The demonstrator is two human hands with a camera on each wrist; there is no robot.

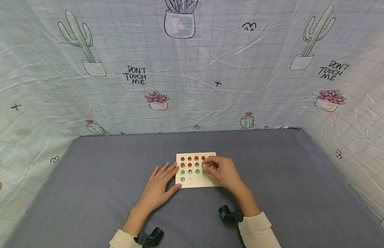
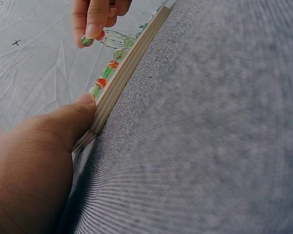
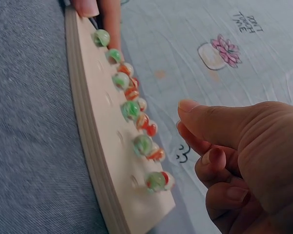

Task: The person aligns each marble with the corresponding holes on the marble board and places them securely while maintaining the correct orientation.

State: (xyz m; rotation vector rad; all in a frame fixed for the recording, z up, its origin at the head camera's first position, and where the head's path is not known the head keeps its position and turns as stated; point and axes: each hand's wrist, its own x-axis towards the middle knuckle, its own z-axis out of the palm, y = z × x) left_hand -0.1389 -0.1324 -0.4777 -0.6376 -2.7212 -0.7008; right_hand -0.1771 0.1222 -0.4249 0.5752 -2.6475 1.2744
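A pale wooden board (image 1: pixel 195 184) lies on the grey cloth, set with glass marbles in rows. Orange-red marbles (image 1: pixel 189 158) fill the back rows, green marbles (image 1: pixel 190 171) the row in front of them. One green marble (image 1: pixel 183 179) sits at the left of the front row, with bare hollows beside it. My left hand (image 1: pixel 157 187) rests at the board's left edge, fingers extended and thumb touching the front left corner. Above the board's right part, my right hand (image 1: pixel 224 172) pinches a green marble (image 2: pixel 87 41) between thumb and fingers; in the right wrist view that marble is hidden.
Grey cloth (image 1: pixel 117 165) covers the table all round the board. A printed cactus sheet (image 1: pixel 192 69) hangs behind and at both sides. Each wrist wears a black camera mount, the left mount (image 1: pixel 149 237) and the right mount (image 1: pixel 230 214) both near the front.
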